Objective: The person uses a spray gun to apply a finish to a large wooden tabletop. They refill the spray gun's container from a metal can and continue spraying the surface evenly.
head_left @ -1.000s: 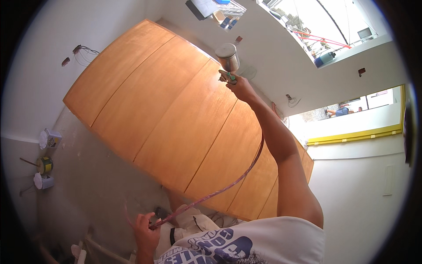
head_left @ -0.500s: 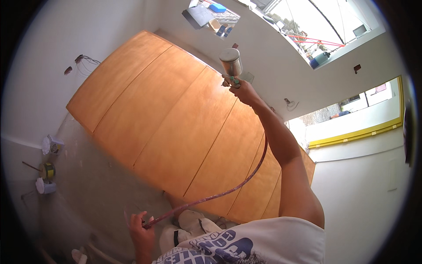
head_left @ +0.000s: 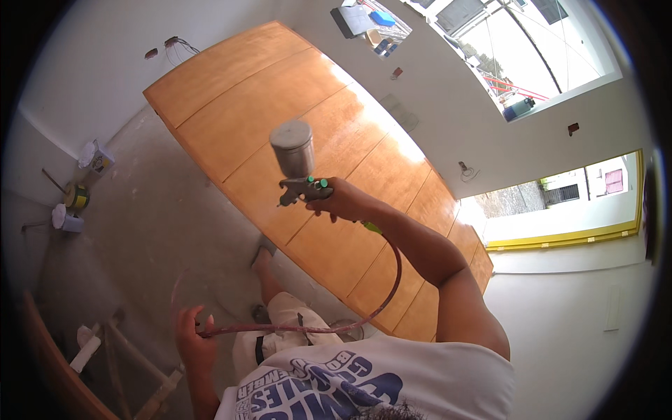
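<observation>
Head view, right hand gripping spray gun

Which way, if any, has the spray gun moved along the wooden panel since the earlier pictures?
Yes. The spray gun has come back from the wooden panel's far window-side edge toward the person, now over its middle.

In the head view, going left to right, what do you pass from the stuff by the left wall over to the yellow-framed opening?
Yellow tape roll → left hand holding the hose → spray gun → right hand → yellow-framed opening.
</observation>
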{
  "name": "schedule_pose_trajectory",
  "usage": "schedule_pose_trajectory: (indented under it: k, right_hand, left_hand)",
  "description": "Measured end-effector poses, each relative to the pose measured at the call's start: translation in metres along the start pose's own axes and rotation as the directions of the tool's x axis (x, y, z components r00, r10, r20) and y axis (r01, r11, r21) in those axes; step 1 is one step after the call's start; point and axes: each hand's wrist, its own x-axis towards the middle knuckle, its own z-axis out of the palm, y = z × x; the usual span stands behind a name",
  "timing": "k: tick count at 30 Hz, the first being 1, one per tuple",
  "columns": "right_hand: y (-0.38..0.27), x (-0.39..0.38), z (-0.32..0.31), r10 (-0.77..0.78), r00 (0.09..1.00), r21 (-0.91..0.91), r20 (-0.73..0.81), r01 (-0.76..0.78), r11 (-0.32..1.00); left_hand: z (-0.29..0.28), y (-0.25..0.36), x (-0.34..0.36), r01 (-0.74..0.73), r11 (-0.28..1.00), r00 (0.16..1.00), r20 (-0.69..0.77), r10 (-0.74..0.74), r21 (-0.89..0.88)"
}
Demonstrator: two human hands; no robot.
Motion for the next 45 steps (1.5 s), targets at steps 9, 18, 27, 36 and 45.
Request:
schedule_pose_trajectory:
  k: [9,18,27,36,45]
  right_hand:
    - [0.049,0.032,-0.068,0.015,0.974,-0.073,-0.224,-0.033,0.997]
    - [0.159,0.132,-0.299,-0.103,0.67,-0.21,-0.735,-0.081,0.974]
    - [0.195,0.157,-0.378,-0.113,0.522,-0.262,-0.845,-0.222,0.939]
    - [0.093,0.035,-0.225,0.147,0.835,0.036,-0.531,-0.151,0.988]
    - [0.035,-0.05,-0.037,0.123,0.991,0.198,-0.046,-0.111,0.974]
  left_hand:
    - [0.017,0.007,0.024,-0.066,0.996,0.989,0.133,0.059,0.051]
    - [0.061,0.079,0.146,-0.027,1.0,0.951,0.31,0.023,0.009]
    - [0.083,0.088,0.204,-0.029,0.998,0.936,0.348,0.047,-0.057]
    - [0.049,0.063,0.166,-0.07,0.997,0.957,0.279,0.076,-0.033]
    - [-0.003,0.017,0.095,-0.113,0.992,0.959,0.256,0.121,-0.049]
